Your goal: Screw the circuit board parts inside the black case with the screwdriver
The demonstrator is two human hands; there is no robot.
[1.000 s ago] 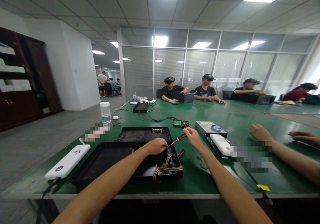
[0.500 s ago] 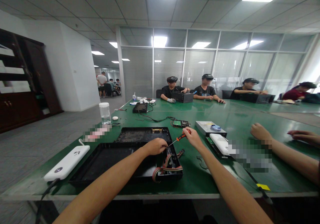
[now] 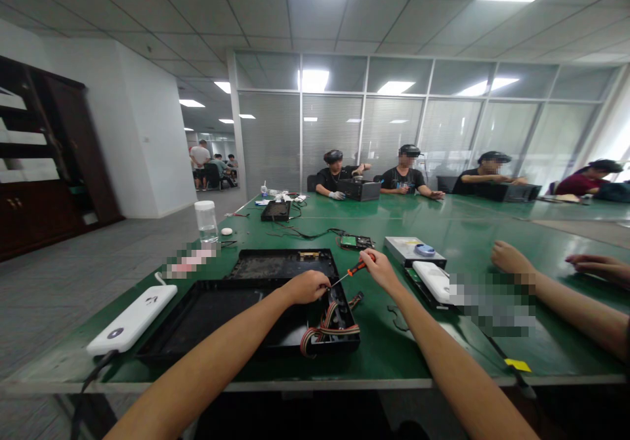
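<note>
My right hand (image 3: 378, 271) is wrapped round the orange-and-black handle of a screwdriver (image 3: 355, 269), its shaft slanting down to the left. The shaft's tip end meets the fingers of my left hand (image 3: 310, 287), which are pinched together over the right part of a black casing (image 3: 191, 322). Whatever those fingers hold is too small to make out. Striped ribbon cables (image 3: 325, 330) lie in the casing's right end, below my left hand. Behind it is a second shallow black tray-like part (image 3: 266, 266), with a brass-coloured piece at its far edge.
A white power bank (image 3: 132, 319) lies left, near a clear jar (image 3: 206, 222). To the right are a silver drive (image 3: 411, 251), a second white power bank (image 3: 433, 282) and another person's hand (image 3: 512, 263). A circuit board (image 3: 355, 241) sits behind. Several people work across the green table (image 3: 472, 230).
My hands and the screwdriver look the same as before. Across the table, a person's raised hand has shifted slightly above a black box.
</note>
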